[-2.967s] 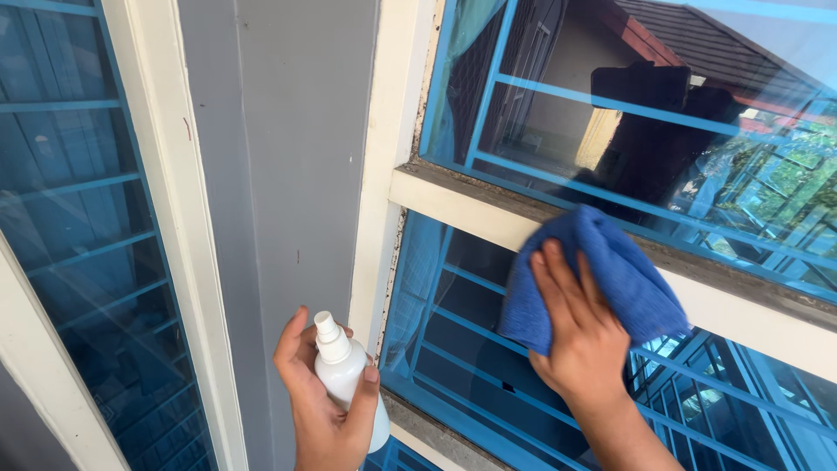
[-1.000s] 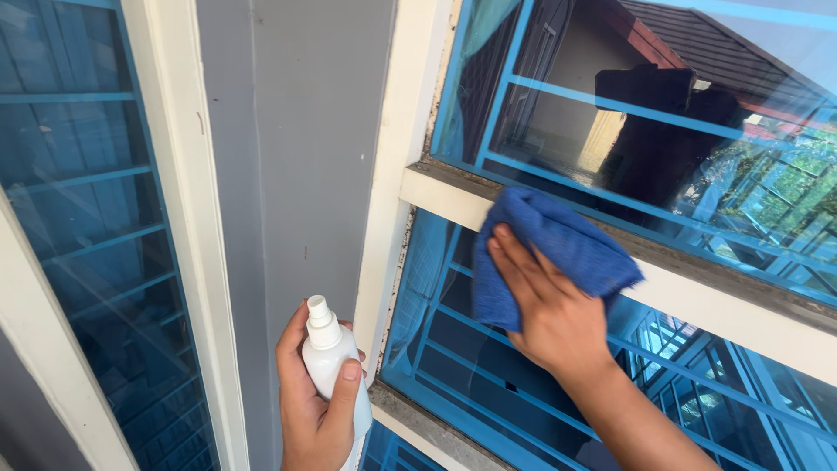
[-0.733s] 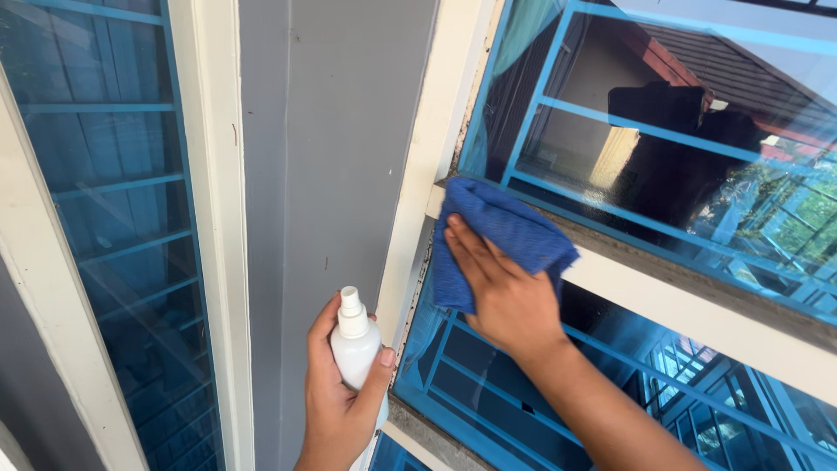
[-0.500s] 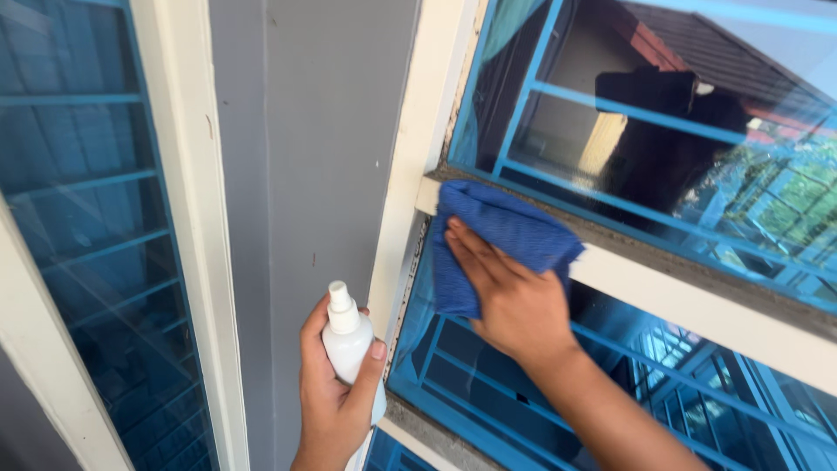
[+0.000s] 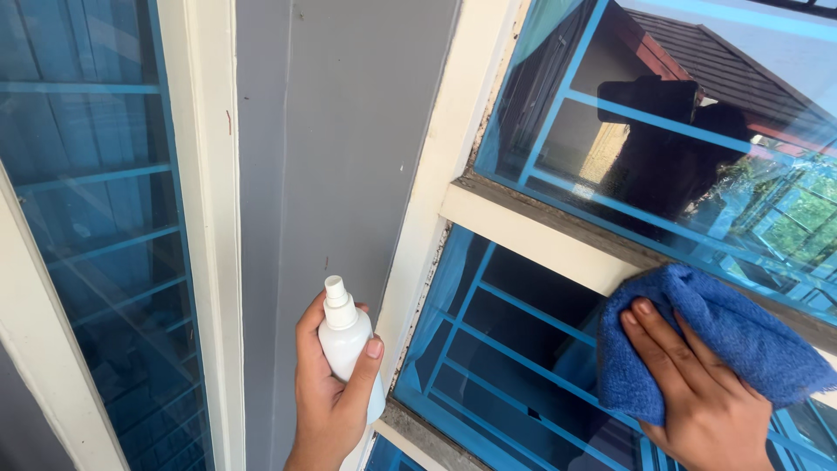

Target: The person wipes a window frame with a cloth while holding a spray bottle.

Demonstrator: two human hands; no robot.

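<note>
Blue-tinted window panes set in a cream-painted wooden frame (image 5: 418, 227) fill the view, with a flat grey wall panel (image 5: 340, 131) between the left and right windows. Blue metal grille bars (image 5: 558, 122) sit behind the glass, and the upper pane reflects a roof and greenery.

Left hand (image 5: 331, 392): closed around a small white plastic spray bottle (image 5: 347, 344), held upright, nozzle at the top, thumb on the bottle's front. It sits in front of the grey panel, just beside the frame's vertical post.

Right hand (image 5: 697, 384): flat, fingers spread, pressing a folded blue microfibre cloth (image 5: 724, 340) against the window. The cloth lies across the cream horizontal crossbar (image 5: 540, 240) where it meets the lower blue glass pane (image 5: 506, 340), at the right of the view.

Governing relation: the crossbar's long axis runs from upper left to lower right; the cloth sits at its lower-right end, well apart from the bottle. The right hand is on the cloth; the left is nearer the post and the lower sill.

Limits: the cloth's right edge, the right wrist and the bottle's base are cut off or covered. Dark grime shows along the frame edges; whether the glass is wet cannot be told.
</note>
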